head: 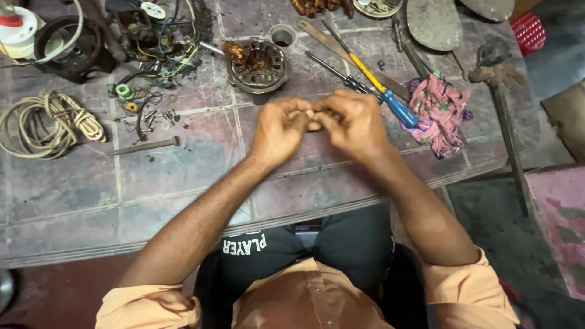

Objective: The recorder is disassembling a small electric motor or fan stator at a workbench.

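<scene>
A white print (244, 244) of block letters sits on the dark cloth over the person's lap, at the bottom middle, slanting up to the right. At the top left corner stands a white round container (17, 33) with a red band near its top; it may be a tub or spool, but it is cut off by the edge and hard to tell. A small round white disc (153, 10) with dark marks, perhaps a label, lies among the wires at the top. No screens or signs show.
</scene>
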